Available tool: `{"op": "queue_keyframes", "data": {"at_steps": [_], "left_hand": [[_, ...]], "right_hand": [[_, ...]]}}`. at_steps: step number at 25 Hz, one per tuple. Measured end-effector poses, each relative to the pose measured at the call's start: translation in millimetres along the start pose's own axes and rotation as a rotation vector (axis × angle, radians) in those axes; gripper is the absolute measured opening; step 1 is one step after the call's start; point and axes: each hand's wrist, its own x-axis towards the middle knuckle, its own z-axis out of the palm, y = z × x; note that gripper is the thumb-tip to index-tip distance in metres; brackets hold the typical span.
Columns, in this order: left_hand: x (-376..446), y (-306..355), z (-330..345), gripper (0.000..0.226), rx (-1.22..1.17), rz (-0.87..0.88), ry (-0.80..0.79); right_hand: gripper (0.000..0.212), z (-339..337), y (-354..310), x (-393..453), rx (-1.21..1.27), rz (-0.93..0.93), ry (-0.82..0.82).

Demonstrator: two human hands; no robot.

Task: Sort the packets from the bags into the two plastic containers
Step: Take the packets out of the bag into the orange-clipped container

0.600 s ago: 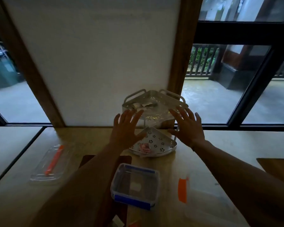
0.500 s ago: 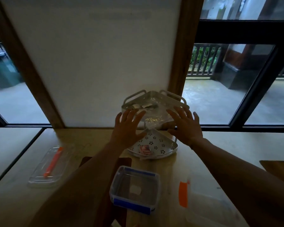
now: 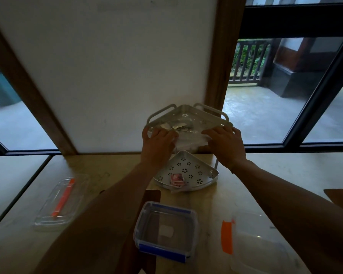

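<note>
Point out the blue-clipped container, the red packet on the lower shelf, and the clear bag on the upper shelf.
blue-clipped container (image 3: 165, 230): head view, its clear top.
red packet (image 3: 176, 178): head view, its middle.
clear bag (image 3: 188, 140): head view, its front between both hands.

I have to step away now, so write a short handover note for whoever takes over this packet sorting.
Left hand and right hand both grip the clear bag on the rack's upper shelf.
Another pink packet lies on the lower shelf.
Blue-clipped container sits open in front; orange-clipped container to its right. I can't make out any packets in them.
Left: lift the bags down, sort all packets.
</note>
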Motion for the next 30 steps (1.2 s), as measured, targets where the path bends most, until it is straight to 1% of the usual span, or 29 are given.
{"op": "queue_keyframes", "data": {"at_steps": [2,5,12,15,17,20,23,27,30], "left_hand": [[3.6,-1.3,-5.8,0.016,-0.04,-0.036,0.024],[8.3,-4.3,-16.7,0.016,-0.093,-0.093,0.009],[13.1,1.7,-52.7,0.018,-0.265,-0.203,0.088],[15.5,9.8,-70.9,0.016,-0.396,-0.233,0.19],[16.3,14.7,-84.9,0.015,-0.497,-0.245,0.248],[15.6,21.1,-103.1,0.013,-0.54,-0.234,0.246],[10.6,28.5,-116.5,0.011,-0.609,-0.228,0.204],[-7.1,43.8,-125.8,0.01,-0.806,-0.28,0.093],[-30.0,62.9,-128.0,0.01,-0.841,-0.296,0.067]], "right_hand": [[0.023,-7.8,-2.2,0.4,-0.003,-0.006,0.043],[0.019,-20.8,-8.5,2.5,0.034,-0.011,0.109],[0.018,-61.7,-35.4,7.0,0.243,0.103,0.325],[0.018,-82.0,-46.5,6.2,0.405,0.205,0.372],[0.018,-97.1,-52.8,1.5,0.476,0.223,0.393],[0.017,-120.8,-57.7,-7.1,0.505,0.225,0.422],[0.021,-141.6,-57.4,-16.8,0.529,0.266,0.416],[0.017,-158.6,-49.1,-44.2,0.561,0.238,0.335],[0.018,-165.0,-39.1,-72.7,0.568,0.22,0.278]]}}
